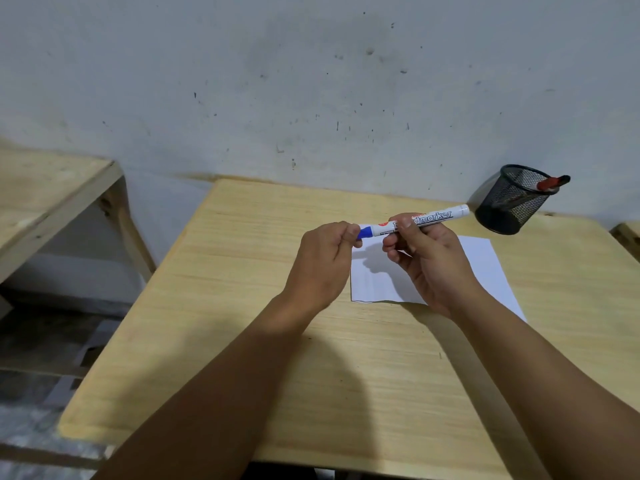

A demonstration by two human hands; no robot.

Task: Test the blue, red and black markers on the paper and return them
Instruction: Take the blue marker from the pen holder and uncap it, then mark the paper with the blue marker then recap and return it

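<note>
Blue marker (424, 219) is being gripped by the right hand (433, 261) while the left hand (323, 263) is pinching its cap over unmarked paper (485, 268), testing apparently just starting.

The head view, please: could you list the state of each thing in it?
Blue marker: held level above the paper, cap end in the left hand.
Left hand: pinching the blue cap.
Right hand: gripping the barrel.
Paper: flat, unmarked where visible.
Mesh pen holder: upright, red marker inside.
</note>
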